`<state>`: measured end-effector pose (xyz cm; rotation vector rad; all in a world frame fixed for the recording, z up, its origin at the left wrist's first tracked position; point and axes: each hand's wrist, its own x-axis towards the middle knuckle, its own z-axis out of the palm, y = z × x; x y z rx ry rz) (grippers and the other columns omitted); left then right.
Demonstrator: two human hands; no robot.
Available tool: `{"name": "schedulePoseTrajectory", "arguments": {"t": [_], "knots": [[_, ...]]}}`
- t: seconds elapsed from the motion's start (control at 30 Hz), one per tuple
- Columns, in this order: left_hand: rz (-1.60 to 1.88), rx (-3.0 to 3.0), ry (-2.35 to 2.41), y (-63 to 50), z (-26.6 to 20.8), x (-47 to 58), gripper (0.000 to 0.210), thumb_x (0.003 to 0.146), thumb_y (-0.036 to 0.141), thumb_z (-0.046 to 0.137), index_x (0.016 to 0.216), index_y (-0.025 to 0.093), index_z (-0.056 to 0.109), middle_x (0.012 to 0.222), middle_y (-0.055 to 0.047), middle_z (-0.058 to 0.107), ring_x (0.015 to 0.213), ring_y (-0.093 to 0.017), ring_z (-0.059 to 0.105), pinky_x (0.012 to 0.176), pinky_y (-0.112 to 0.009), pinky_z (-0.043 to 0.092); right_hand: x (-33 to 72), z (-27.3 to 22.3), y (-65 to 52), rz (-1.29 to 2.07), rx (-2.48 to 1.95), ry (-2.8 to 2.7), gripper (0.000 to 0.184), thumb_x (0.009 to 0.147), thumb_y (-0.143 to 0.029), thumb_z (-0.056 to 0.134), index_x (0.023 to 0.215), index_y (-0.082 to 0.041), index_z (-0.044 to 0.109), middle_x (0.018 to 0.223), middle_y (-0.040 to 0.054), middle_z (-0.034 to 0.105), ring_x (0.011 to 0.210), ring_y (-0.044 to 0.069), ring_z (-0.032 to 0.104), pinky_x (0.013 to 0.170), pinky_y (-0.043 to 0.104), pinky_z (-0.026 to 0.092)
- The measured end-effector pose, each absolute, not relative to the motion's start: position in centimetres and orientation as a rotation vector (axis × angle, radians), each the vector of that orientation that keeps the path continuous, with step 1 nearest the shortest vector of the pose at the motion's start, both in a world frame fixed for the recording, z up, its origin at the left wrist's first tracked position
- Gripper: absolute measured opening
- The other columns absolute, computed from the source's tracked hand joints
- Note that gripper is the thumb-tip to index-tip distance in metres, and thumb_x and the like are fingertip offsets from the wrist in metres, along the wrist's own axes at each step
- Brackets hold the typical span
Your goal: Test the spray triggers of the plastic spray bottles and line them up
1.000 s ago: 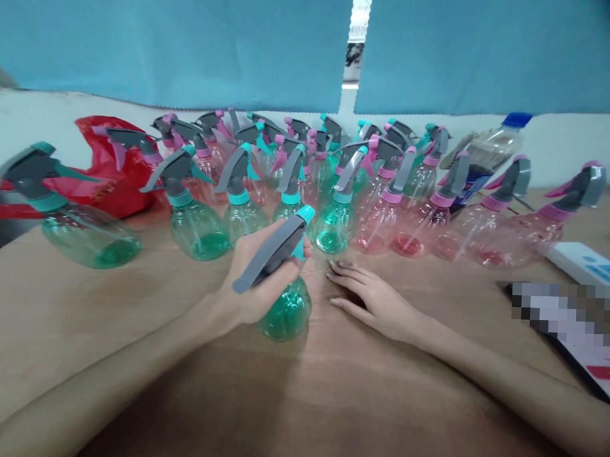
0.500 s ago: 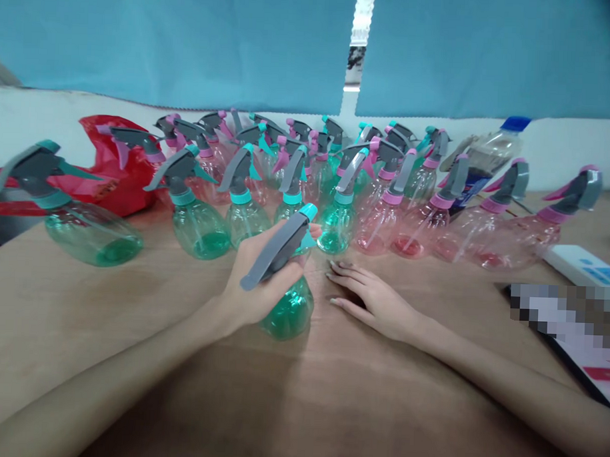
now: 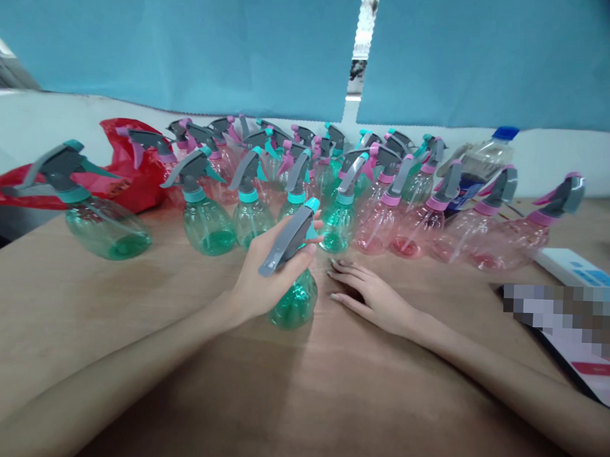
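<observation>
My left hand (image 3: 268,274) is wrapped round the neck of a green spray bottle (image 3: 293,305) with a grey and turquoise trigger head. The bottle is near the middle of the wooden table, and the hand hides its collar. To its right, my right hand (image 3: 370,294) rests on the tabletop with its fingers stretched out, holding nothing. Just beyond the hands, a front row holds green spray bottles, such as one (image 3: 209,225) at the left, and pink spray bottles, such as one (image 3: 379,224) at the right. Several more stand crowded behind them.
A red plastic bag (image 3: 137,176) lies at the back left. At the back right stands a clear bottle with a blue cap (image 3: 506,133). A white box (image 3: 576,264) and a dark-edged flat item (image 3: 561,344), partly blurred out, lie at the right. Behind everything hangs a blue curtain (image 3: 191,51).
The held spray bottle and my left hand have shifted slightly right and up in view. The camera view has turned a little; my right hand stays nearly in place.
</observation>
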<state>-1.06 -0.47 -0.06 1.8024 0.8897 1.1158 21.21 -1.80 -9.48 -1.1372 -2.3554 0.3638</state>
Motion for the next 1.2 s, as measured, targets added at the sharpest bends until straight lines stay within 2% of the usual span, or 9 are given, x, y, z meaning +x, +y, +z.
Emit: {"name": "schedulePoseTrajectory", "arguments": {"t": [0.2,0.4,0.53,0.63,0.8,0.97,1.03,1.13,1.2], "knots": [[1.111,1.881,0.892,-0.6,-0.4,-1.0,0.040,0.088,0.031,0.061,0.126,0.022,0.053,0.129,-0.008,0.060,0.109,-0.022,0.064,0.094,-0.037,0.053,20.7,-8.1,-3.0,0.464,-1.183,-2.329,0.055,0.090,-0.049,0.057,0.136,-0.020,0.049,0.138,0.0143,0.054,0.129,0.030,0.050,0.106,0.052,0.041],[1.097,1.991,1.019,-1.7,-0.2,-1.5,0.043,0.087,0.033,0.062,0.127,0.023,0.050,0.123,-0.009,0.063,0.107,-0.025,0.063,0.090,-0.042,0.051,17.5,-4.1,-4.9,0.615,-1.046,-2.246,0.069,0.087,-0.051,0.061,0.143,-0.023,0.033,0.143,0.0126,0.049,0.128,0.030,0.050,0.102,0.050,0.046],[1.091,2.035,1.103,-3.1,0.4,-3.0,0.042,0.087,0.036,0.060,0.125,0.022,0.050,0.117,-0.008,0.064,0.102,-0.025,0.063,0.088,-0.043,0.050,14.0,-2.2,-5.5,0.673,-1.075,-2.257,0.064,0.081,-0.054,0.066,0.132,-0.022,0.042,0.122,0.0123,0.063,0.108,0.032,0.064,0.088,0.050,0.055],[1.119,2.010,1.146,-4.0,0.6,-5.1,0.045,0.088,0.040,0.060,0.128,0.023,0.048,0.121,-0.007,0.063,0.103,-0.024,0.062,0.090,-0.042,0.049,11.2,-1.6,-5.7,0.686,-1.054,-2.262,0.060,0.081,-0.053,0.066,0.128,-0.022,0.043,0.113,0.0109,0.065,0.098,0.030,0.067,0.083,0.048,0.056],[1.201,2.044,1.254,-5.2,0.5,-10.3,0.052,0.085,0.045,0.064,0.129,0.025,0.048,0.120,-0.007,0.062,0.109,-0.027,0.059,0.095,-0.044,0.047,6.2,-0.9,-5.7,0.629,-0.993,-2.301,0.062,0.078,-0.049,0.071,0.127,-0.020,0.045,0.117,0.0121,0.063,0.110,0.031,0.061,0.091,0.049,0.051],[1.313,1.970,1.219,-6.3,-0.7,-16.4,0.059,0.087,0.045,0.060,0.138,0.024,0.039,0.136,-0.010,0.051,0.127,-0.029,0.048,0.108,-0.048,0.038,0.9,-0.3,-4.3,0.521,-0.934,-2.385,0.058,0.079,-0.053,0.068,0.122,-0.019,0.050,0.118,0.0129,0.060,0.112,0.030,0.057,0.091,0.048,0.049],[1.330,1.837,1.267,-6.4,-1.4,-18.9,0.061,0.088,0.046,0.057,0.141,0.024,0.034,0.142,-0.011,0.046,0.131,-0.032,0.045,0.106,-0.049,0.041,-1.2,-0.2,-3.2,0.466,-0.968,-2.397,0.058,0.079,-0.055,0.067,0.120,-0.017,0.051,0.114,0.0140,0.060,0.110,0.030,0.057,0.088,0.047,0.049],[1.447,1.677,1.474,-6.3,-2.5,-22.5,0.056,0.088,0.047,0.055,0.136,0.023,0.039,0.143,-0.012,0.044,0.133,-0.033,0.042,0.105,-0.051,0.042,-4.1,-0.1,-1.1,0.401,-0.978,-2.402,0.059,0.081,-0.055,0.063,0.123,-0.016,0.050,0.118,0.0150,0.060,0.113,0.031,0.055,0.090,0.046,0.048],[1.464,1.653,1.542,-6.0,-2.9,-24.7,0.047,0.086,0.045,0.057,0.128,0.025,0.046,0.135,-0.010,0.052,0.128,-0.031,0.047,0.105,-0.050,0.042,-5.7,-0.1,0.4,0.340,-1.002,-2.397,0.062,0.082,-0.057,0.061,0.125,-0.014,0.048,0.122,0.0160,0.059,0.118,0.033,0.052,0.093,0.047,0.046]]}}
